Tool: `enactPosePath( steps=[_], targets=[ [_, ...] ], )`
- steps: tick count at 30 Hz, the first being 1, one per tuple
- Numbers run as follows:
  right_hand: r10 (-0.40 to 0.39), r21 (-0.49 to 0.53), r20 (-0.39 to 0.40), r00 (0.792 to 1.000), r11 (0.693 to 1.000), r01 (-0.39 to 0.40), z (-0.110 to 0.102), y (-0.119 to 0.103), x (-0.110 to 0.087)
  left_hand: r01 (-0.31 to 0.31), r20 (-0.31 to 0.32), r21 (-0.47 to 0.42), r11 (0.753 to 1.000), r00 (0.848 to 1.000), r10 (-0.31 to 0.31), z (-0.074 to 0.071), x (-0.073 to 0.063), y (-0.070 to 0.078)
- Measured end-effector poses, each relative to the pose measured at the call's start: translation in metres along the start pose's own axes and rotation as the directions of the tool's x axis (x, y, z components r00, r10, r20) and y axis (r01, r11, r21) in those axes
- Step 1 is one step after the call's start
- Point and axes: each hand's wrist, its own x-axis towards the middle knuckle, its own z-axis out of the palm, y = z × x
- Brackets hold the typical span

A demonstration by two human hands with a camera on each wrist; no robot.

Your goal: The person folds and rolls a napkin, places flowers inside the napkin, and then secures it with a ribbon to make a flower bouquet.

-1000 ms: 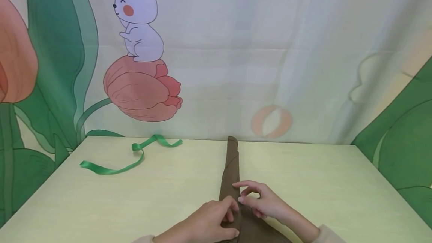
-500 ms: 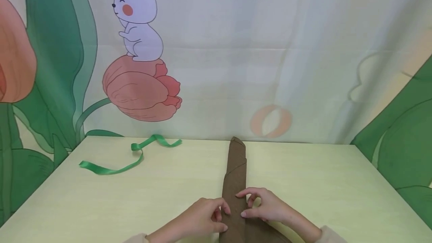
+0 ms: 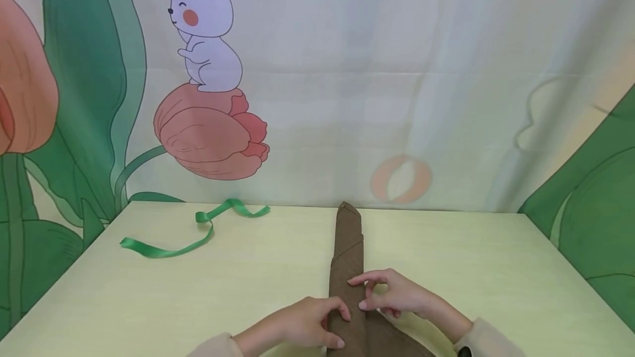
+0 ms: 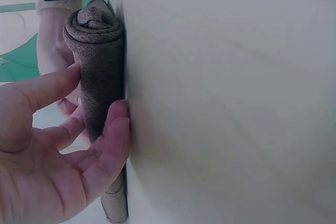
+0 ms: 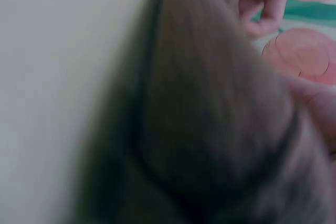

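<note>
A brown cloth (image 3: 347, 263), rolled into a long narrow tube, lies lengthwise on the table, with a flat unrolled part spreading toward the lower right. From the left side, my left hand (image 3: 315, 321) grips the roll, its thumb and fingers bent onto it. My right hand (image 3: 392, 293) pinches the opposite side a little farther up, index finger on top and thumb at the edge. In the left wrist view the rolled cloth (image 4: 102, 72) shows a spiral end, with my left hand (image 4: 47, 156) around its side. Blurred brown cloth (image 5: 210, 103) fills much of the right wrist view.
A green ribbon (image 3: 171, 252) with a loop in it lies loosely at the back left of the pale table (image 3: 496, 269). Behind the table's far edge hangs a printed curtain (image 3: 317, 98) with a rabbit and tulips.
The roll has turned and shifted slightly right, and more of its upper face shows. My left hand moved left, then back right onto the roll. The right hand stays near the right edge.
</note>
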Motion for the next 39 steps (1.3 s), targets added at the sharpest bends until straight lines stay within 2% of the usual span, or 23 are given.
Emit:
enactPosePath(
  steps=[5,10,12,16,24,28,33,36,39],
  targets=[
    [0.005,-0.05,0.025,1.0,0.999,-0.003,-0.015,0.003,0.018,0.036,0.015,-0.008,0.999,0.999,-0.035,-0.002,0.0,0.0],
    [0.02,-0.123,-0.026,0.999,0.992,-0.023,-0.034,0.007,0.034,0.04,0.017,-0.011,0.999,0.999,-0.04,-0.001,0.002,-0.001],
    [0.028,-0.142,-0.024,0.999,0.989,-0.031,-0.041,0.008,0.04,0.042,0.019,-0.017,0.999,0.999,-0.042,0.0,0.002,-0.001],
    [0.039,-0.155,-0.022,0.999,0.987,-0.042,-0.051,0.008,0.051,0.052,0.02,-0.019,0.998,0.998,-0.052,-0.001,0.002,-0.001],
    [0.084,-0.176,-0.085,0.993,0.979,-0.098,-0.072,0.009,0.073,0.062,0.015,-0.022,0.998,0.998,-0.061,-0.002,0.001,-0.002],
    [0.104,-0.21,-0.121,0.987,0.969,-0.128,-0.076,0.006,0.078,0.062,0.019,-0.013,0.998,0.998,-0.062,0.0,0.003,-0.001],
    [0.123,-0.18,-0.197,0.973,0.971,-0.159,-0.077,0.003,0.078,0.08,0.024,-0.033,0.996,0.997,-0.079,0.001,0.005,0.002],
    [0.097,-0.175,-0.248,0.964,0.974,-0.143,-0.071,-0.001,0.071,0.088,0.01,-0.016,0.996,0.996,-0.087,0.001,0.005,0.003],
    [0.052,-0.205,-0.236,0.97,0.973,-0.102,-0.057,-0.011,0.057,0.092,-0.007,-0.015,0.996,0.996,-0.092,0.001,0.005,0.002]
  ],
)
